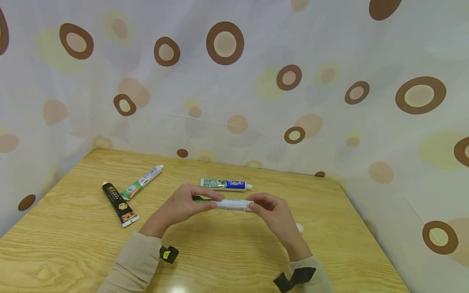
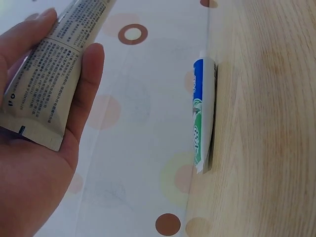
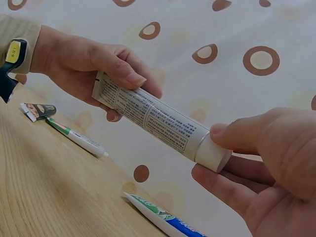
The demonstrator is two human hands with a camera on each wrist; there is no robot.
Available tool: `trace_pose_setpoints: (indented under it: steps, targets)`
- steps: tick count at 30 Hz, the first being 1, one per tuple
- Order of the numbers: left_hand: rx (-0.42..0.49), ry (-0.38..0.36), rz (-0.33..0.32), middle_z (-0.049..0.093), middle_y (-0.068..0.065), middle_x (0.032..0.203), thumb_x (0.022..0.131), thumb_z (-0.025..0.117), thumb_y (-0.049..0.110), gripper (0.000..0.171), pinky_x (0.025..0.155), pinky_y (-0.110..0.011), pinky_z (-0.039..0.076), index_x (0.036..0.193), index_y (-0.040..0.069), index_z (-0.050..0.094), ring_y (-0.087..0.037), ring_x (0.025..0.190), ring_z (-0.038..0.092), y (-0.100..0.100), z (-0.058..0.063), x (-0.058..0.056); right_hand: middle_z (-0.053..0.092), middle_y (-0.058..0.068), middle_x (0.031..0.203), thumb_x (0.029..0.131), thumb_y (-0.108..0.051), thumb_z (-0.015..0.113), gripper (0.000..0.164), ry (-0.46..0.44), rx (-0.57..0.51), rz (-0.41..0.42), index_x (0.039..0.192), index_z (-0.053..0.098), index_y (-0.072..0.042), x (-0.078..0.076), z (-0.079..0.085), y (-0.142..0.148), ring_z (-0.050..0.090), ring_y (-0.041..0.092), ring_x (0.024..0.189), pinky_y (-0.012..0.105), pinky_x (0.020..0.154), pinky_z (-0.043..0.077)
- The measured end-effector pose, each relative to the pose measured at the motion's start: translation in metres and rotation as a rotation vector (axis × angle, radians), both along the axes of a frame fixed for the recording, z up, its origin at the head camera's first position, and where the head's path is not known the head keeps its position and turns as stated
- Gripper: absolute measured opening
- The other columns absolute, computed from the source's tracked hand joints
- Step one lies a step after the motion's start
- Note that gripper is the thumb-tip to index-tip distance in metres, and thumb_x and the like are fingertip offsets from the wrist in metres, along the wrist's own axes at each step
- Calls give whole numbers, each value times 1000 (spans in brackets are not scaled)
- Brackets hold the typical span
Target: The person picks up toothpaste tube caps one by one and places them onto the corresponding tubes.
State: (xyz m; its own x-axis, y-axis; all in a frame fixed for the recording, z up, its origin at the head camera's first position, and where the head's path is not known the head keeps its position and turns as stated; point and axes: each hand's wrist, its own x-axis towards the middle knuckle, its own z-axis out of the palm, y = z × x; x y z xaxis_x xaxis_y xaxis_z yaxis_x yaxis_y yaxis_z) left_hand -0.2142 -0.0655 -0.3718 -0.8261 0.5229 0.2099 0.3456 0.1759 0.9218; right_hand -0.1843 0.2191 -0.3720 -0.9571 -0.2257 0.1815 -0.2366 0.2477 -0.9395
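Note:
A white toothpaste tube (image 1: 232, 204) with small dark print is held level above the table. My left hand (image 1: 188, 203) grips it near the flat crimped end, thumb on one side and fingers on the other. At the opposite end my right hand (image 1: 272, 211) pinches the wide white cap (image 3: 213, 154) between thumb and fingers. The cap sits on the tube. In the left wrist view the tube's printed back (image 2: 47, 74) faces the camera, its crimped end near the left palm.
Behind the hands lies a blue and green toothpaste tube (image 1: 225, 184). To the left, a black tube (image 1: 119, 203) and a green and white tube (image 1: 143, 182) lie close together. A small white round thing (image 1: 300, 228) shows beside the right wrist. Patterned cloth (image 1: 234, 101) hangs behind the wooden table (image 1: 220, 260).

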Motion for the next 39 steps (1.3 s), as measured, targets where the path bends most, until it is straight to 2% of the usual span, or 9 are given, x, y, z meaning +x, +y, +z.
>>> trace_pose_setpoints:
  steps: [6,12,19,26,33,39]
  targets:
    - [20,-8,17,72,2,119,92,72,33,19,66,-28,53,109,26,78,-20,81,66,-1,0,0,68,13,118,94,-21,69,27,14,0,13,117,70,-8,0,0,-1,67,14,100,29,88,56]
    - [37,11,29,73,1,118,88,76,29,17,70,-29,55,105,24,79,-18,84,70,0,1,0,70,16,114,93,-14,69,23,23,35,-69,114,72,-4,2,5,-7,69,13,94,31,87,57]
    - [54,41,22,75,0,114,88,76,24,17,70,-27,56,104,21,80,-17,84,69,2,-1,0,70,17,112,92,-11,69,21,-42,6,-125,110,73,-1,2,6,-9,69,17,92,30,86,57]
    - [18,48,17,75,2,112,89,75,26,16,67,-27,55,105,25,79,-28,83,69,3,-3,-2,69,15,113,93,-12,69,22,-89,-12,-122,112,72,-1,-2,3,-7,68,17,94,29,87,56]
    - [-33,33,-10,73,4,117,89,75,28,20,67,-29,55,109,29,77,-16,81,67,2,-6,-3,68,16,115,94,-12,68,24,-98,-31,-100,114,71,0,-5,-2,-2,68,16,96,27,87,56]
    - [-62,48,-32,73,4,119,88,76,26,23,65,-28,54,111,28,77,-15,79,66,1,-10,-5,68,16,116,94,-14,69,26,-106,-40,-86,115,71,0,-8,-6,1,68,16,97,27,89,55]
